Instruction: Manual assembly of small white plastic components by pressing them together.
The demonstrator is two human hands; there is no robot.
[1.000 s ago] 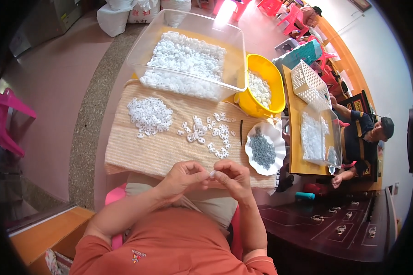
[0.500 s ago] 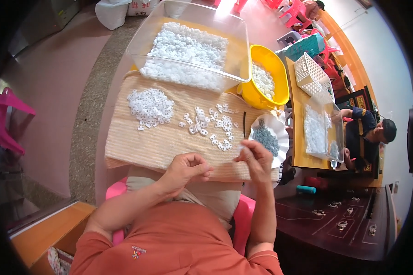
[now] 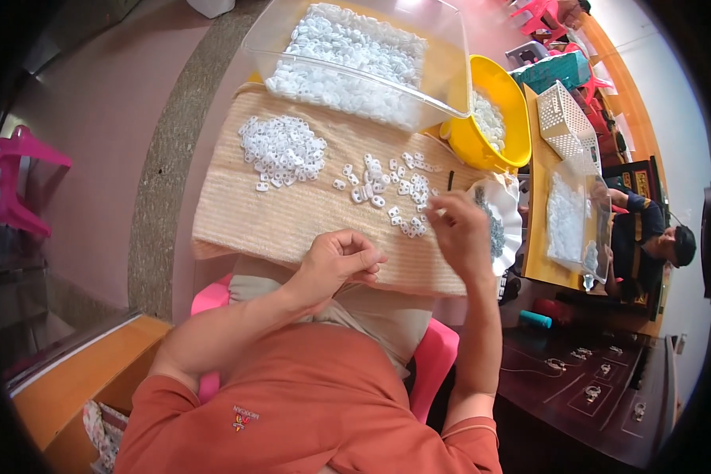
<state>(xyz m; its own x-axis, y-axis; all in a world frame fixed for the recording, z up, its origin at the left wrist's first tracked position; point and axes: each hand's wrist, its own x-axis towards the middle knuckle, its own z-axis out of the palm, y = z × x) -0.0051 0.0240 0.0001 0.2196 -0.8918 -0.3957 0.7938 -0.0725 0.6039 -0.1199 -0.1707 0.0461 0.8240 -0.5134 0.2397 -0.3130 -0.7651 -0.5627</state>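
My left hand is over the near edge of the cloth, thumb and fingers pressed together; whatever may be between them is too small to make out. To its right, my right hand reaches over the cloth with curled, closed fingers, slightly blurred, beside the scattered small white plastic pieces. Anything in its grip is hidden. Several white pieces with holes lie in a loose cluster ahead of the hands. A denser pile of similar white pieces sits at the left. Partly behind my right hand is a white fluted dish of small grey-blue pieces.
A clear plastic bin of white pieces stands at the back, beside a yellow tub holding more. A short black strip lies on the striped cloth. A person sits at another table on the right.
My right hand has moved away from the dish toward the loose white pieces. My left hand stays pinched near the cloth's edge. The whole view has shifted slightly.
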